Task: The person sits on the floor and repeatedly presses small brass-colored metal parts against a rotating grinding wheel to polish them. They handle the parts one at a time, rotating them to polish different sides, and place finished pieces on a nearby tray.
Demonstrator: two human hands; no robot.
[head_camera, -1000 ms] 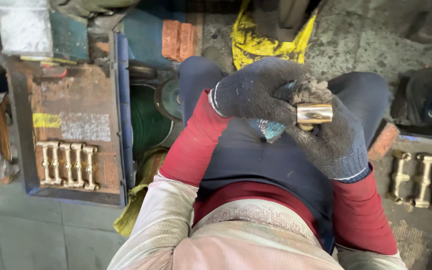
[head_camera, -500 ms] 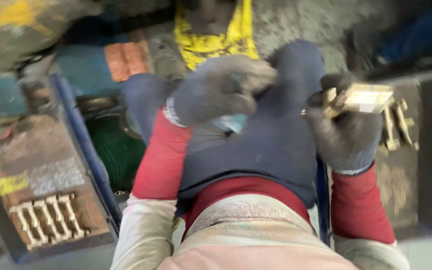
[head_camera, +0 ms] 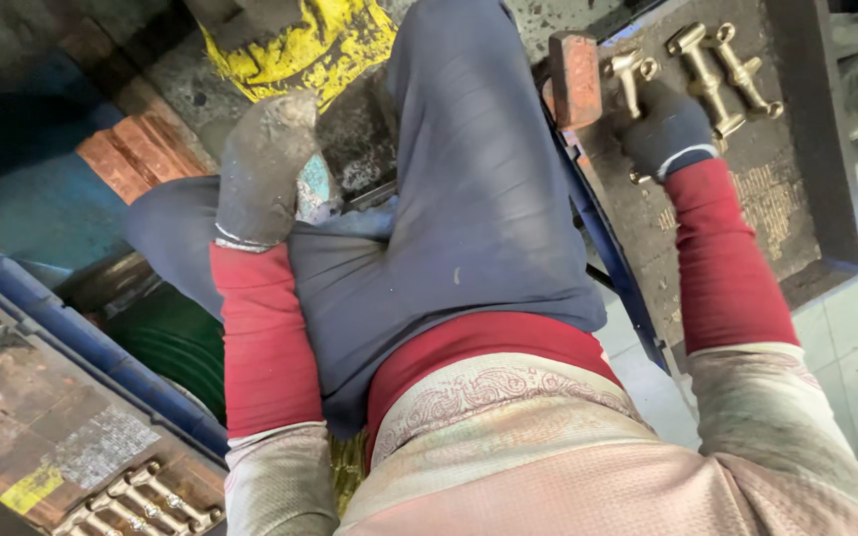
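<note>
Right hand (head_camera: 665, 127), in a dark glove, lay at upper right of the frame on the dark tray (head_camera: 826, 179), fingers curled down over a brass fitting (head_camera: 632, 74). Whether the fingers pinched the piece or only rested on it could not be told; the glove hid the contact. Two more brass fittings (head_camera: 722, 69) lay just beside the hand, toward the tray's far end, roughly side by side. A reddish brick-like block (head_camera: 575, 77) stood at the tray's near-left corner, touching or nearly touching the fitting under the hand.

Left hand (head_camera: 262, 164), gloved and grimy, rested at upper centre-left against the knee, fingers drawn loosely together, holding nothing that showed.

Further out: a yellow object (head_camera: 310, 45) at top centre, a green round container (head_camera: 171, 342) at left, and at lower left a second tray (head_camera: 42, 437) with a row of brass fittings (head_camera: 136, 501).

Risk, as judged: the fitting sat close to the block and the tray's edge, so a careless release could let it roll against its neighbours or knock them out of line. Thick gloves dull the feel, making a slip likelier.
</note>
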